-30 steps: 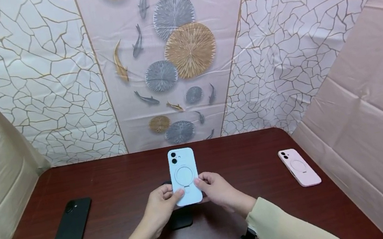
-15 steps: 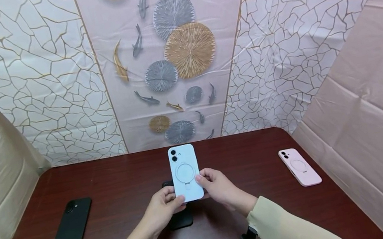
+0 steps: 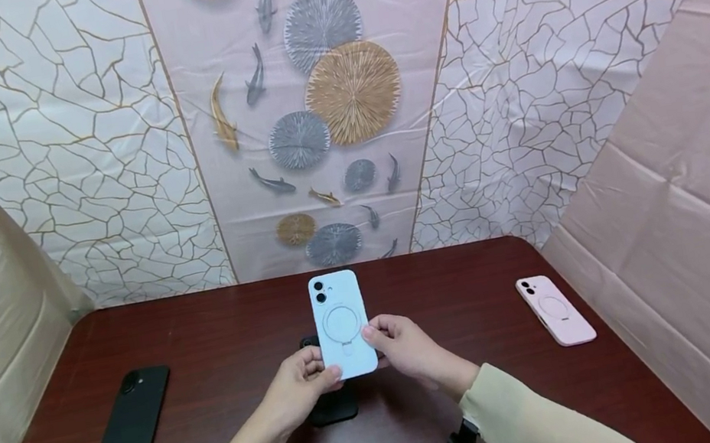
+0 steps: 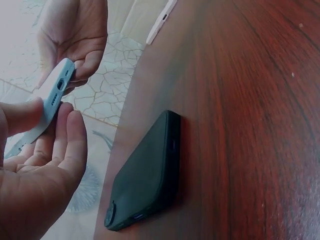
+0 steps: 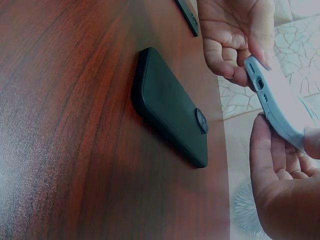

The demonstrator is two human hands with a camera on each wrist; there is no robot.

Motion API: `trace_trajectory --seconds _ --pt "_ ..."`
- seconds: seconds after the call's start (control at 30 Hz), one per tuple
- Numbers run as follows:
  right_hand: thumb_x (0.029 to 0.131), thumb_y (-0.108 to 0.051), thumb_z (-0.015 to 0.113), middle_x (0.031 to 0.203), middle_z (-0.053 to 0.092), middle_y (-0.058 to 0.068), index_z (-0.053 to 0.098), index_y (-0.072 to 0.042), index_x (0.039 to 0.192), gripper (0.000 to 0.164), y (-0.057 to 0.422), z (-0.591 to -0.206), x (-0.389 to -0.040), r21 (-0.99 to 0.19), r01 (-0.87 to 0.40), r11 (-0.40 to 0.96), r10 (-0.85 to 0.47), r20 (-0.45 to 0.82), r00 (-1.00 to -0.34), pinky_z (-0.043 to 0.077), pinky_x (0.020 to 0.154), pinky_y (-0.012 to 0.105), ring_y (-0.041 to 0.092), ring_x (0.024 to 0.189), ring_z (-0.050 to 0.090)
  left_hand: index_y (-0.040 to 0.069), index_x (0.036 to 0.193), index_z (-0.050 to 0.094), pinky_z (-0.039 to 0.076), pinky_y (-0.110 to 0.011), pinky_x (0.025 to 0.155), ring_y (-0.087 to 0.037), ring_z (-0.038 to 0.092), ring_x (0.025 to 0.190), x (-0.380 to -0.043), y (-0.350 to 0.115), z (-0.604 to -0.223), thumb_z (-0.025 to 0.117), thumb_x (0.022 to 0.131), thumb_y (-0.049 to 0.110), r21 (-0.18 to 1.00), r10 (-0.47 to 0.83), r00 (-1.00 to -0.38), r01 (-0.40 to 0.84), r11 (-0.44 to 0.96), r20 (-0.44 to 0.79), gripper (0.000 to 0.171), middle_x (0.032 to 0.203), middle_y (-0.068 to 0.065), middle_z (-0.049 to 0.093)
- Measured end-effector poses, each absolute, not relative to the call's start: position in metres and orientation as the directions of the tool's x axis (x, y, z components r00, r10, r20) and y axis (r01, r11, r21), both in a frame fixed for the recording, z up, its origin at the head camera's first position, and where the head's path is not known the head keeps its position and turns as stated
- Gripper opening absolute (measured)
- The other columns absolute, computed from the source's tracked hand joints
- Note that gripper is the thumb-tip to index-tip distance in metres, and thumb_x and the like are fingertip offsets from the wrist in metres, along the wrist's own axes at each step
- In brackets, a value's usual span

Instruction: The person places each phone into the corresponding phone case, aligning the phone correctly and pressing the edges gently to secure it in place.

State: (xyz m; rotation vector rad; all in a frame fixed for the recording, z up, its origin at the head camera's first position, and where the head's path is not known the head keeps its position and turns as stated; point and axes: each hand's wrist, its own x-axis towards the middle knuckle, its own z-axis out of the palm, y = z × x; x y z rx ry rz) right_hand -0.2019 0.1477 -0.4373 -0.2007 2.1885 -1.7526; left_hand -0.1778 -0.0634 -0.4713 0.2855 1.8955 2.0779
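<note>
A light blue phone case (image 3: 340,305) with two camera openings and a ring on its back is held up over the middle of the table, its back toward the head view. My left hand (image 3: 288,395) pinches its lower left edge, thumb on the back. At the lower right side my right hand (image 3: 413,348) grips it the same way. Both wrist views show the case's bottom edge (image 4: 61,82) with a port opening and small holes; whether a phone is inside I cannot tell. Below lies a black phone (image 5: 167,105), partly hidden by the left hand and the case in the head view.
Another black phone (image 3: 131,419) lies at the table's left. On the right lies a pink phone case (image 3: 556,310) with a ring, camera side up. The dark red wooden table (image 3: 449,284) backs onto patterned cloth (image 3: 339,123), with plain cloth walls at both sides.
Both hands raised the light blue case slightly, then lowered it a little and tilted it. The left thumb slid a bit toward the case's lower corner. Other phones stay put.
</note>
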Motion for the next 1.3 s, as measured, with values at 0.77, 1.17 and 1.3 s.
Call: trace_trajectory --seconds 0.77,1.17,1.3 --pt "0.096 -0.011 0.061 0.100 0.066 0.012 0.058 0.005 0.111 0.022 0.149 -0.434 -0.194 -0.970 0.070 0.231 -0.493 -0.179 -0.851 0.053 0.084 0.044 0.023 0.091 0.065 -0.004 0.123 0.053 0.055 -0.037 0.080 -0.025 0.065 0.093 -0.179 -0.068 -0.463 0.058 0.097 0.007 0.979 0.225 -0.969 -0.139 -0.150 -0.103 0.029 0.112 -0.018 0.065" --pt "0.095 -0.013 0.062 0.099 0.065 0.014 0.059 0.003 0.107 0.020 0.149 -0.441 -0.197 -0.975 0.100 0.197 -0.504 -0.188 -0.843 0.052 0.085 0.047 0.031 0.093 0.065 -0.006 0.121 0.053 0.054 -0.036 0.080 -0.024 0.064 0.092 -0.179 -0.072 -0.466 0.059 0.097 0.008 0.982 0.244 -0.965 -0.133 -0.135 -0.097 0.028 0.109 -0.017 0.065" --pt "0.097 -0.017 0.060 0.102 0.064 0.015 0.058 0.004 0.113 0.026 0.149 -0.443 -0.200 -0.979 0.140 0.148 -0.482 -0.195 -0.854 0.052 0.085 0.046 0.025 0.090 0.066 -0.006 0.119 0.054 0.055 -0.038 0.081 -0.024 0.064 0.093 -0.179 -0.071 -0.464 0.059 0.096 0.006 0.982 0.231 -0.969 -0.127 -0.143 -0.092 0.026 0.108 -0.017 0.065"
